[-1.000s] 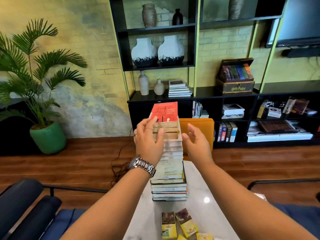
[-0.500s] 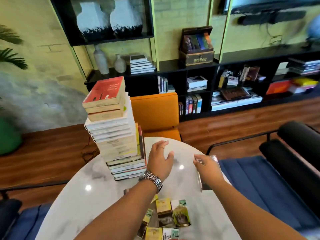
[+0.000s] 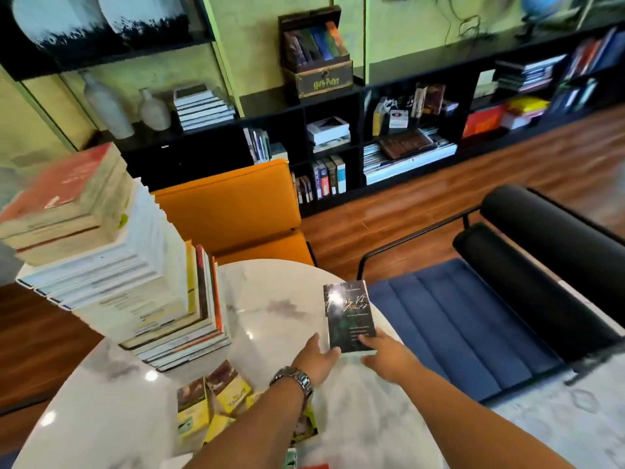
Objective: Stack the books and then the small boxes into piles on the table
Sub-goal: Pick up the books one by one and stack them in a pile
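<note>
A tall, leaning pile of books [image 3: 135, 265] stands on the left of the round white marble table [image 3: 270, 299], with a red-covered book on top. A dark book [image 3: 348, 313] with gold lettering lies face up at the table's right edge. My right hand [image 3: 389, 358] pinches its near end, one finger on the cover. My left hand [image 3: 316, 358] is beside the book's near left corner, thumb touching it and fingers relaxed. Several small yellow boxes [image 3: 209, 397] lie loose on the table near me, partly hidden under my left forearm.
An orange chair [image 3: 230, 204] stands behind the table. A blue and black armchair [image 3: 490, 309] sits close on the right. Black shelves [image 3: 389, 130] with books and vases line the far wall. Wooden floor surrounds the table.
Both hands left the top of the tall pile and came down to the right. The right hand took hold of the dark book, which now lies face up, and the left hand reached its corner.
</note>
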Tool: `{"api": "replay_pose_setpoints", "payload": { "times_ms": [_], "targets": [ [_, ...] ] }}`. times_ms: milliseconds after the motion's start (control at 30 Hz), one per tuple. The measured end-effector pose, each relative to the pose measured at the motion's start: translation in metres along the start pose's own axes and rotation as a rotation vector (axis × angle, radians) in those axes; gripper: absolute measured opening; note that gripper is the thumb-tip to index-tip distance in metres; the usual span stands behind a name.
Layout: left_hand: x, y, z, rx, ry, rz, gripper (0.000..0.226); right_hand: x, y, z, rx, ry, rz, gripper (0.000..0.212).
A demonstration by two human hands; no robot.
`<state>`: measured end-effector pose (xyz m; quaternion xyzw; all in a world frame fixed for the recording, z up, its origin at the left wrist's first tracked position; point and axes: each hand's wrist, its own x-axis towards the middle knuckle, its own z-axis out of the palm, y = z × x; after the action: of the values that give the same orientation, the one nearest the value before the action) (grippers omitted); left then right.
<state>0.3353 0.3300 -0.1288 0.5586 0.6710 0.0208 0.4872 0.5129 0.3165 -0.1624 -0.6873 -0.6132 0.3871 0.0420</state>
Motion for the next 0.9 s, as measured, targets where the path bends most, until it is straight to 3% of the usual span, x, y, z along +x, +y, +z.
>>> {"api": "replay_pose_setpoints", "payload": {
  "times_ms": [133, 333, 433, 533, 767, 900],
  "targets": [
    [0.004, 0.004, 0.010, -0.070, 0.033, -0.018, 0.043, -0.004, -0.005, 0.009, -0.038, -0.045, -0.017, 0.055],
    [0.004, 0.002, 0.006, -0.305, 0.053, -0.198, 0.060, -0.011, -0.011, 0.012, 0.008, -0.065, 0.023, 0.057],
    [0.014, -0.013, 0.007, -0.284, 0.029, -0.193, 0.038, -0.015, -0.014, 0.012, -0.006, -0.057, 0.045, 0.051],
    [0.010, -0.027, 0.006, -0.526, 0.089, -0.244, 0.009, -0.023, -0.018, 0.013, 0.071, -0.007, 0.073, 0.043],
    [-0.014, -0.036, -0.009, -0.627, 0.130, -0.242, 0.048, -0.036, -0.042, 0.021, 0.330, 0.078, 0.100, 0.028],
    [-0.036, -0.039, -0.024, -0.832, 0.134, -0.224, 0.023, -0.045, -0.058, 0.018, 0.495, 0.086, 0.117, 0.024]
  ]
}}
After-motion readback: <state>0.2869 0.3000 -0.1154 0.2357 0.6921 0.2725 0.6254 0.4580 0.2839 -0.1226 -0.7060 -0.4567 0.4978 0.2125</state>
